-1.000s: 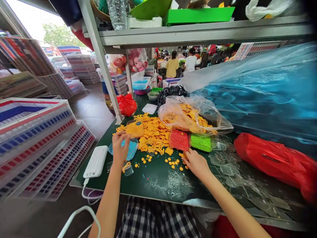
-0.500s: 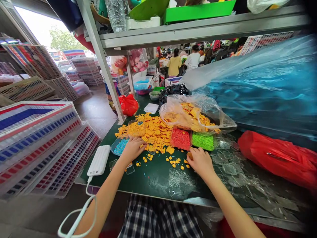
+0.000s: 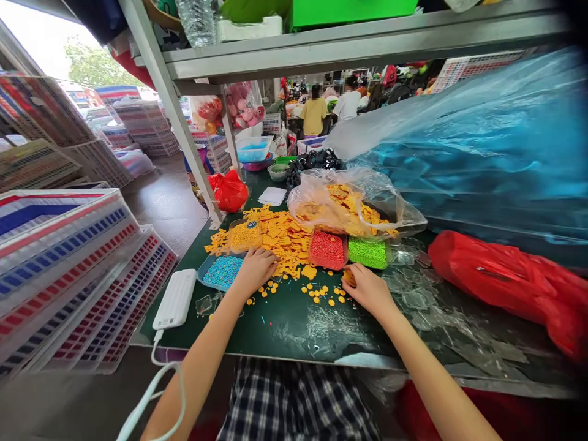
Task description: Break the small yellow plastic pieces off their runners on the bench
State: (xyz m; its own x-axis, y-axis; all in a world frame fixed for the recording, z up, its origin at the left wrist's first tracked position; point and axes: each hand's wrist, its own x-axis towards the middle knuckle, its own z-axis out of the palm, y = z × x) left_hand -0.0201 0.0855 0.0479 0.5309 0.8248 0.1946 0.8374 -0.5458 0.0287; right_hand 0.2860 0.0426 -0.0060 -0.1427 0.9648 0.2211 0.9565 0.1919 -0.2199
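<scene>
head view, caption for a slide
Left hand at a heap of flat yellow pieces, right hand holding a yellow piece near small red beads.

yellow heap point(image 3: 288, 236): small flat pieces, jumbled on green tabletop point(image 3: 287, 327) | yellow piece point(image 3: 350, 278): held, partly hidden

Black-and-white plaid cloth point(image 3: 294, 401), red beads point(image 3: 327, 249), lime-green beads point(image 3: 367, 252), blue beads point(image 3: 223, 271)

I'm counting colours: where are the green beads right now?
In the head view, the green beads are right of centre, immediately right of the red beads and just beyond the right hand.
</scene>
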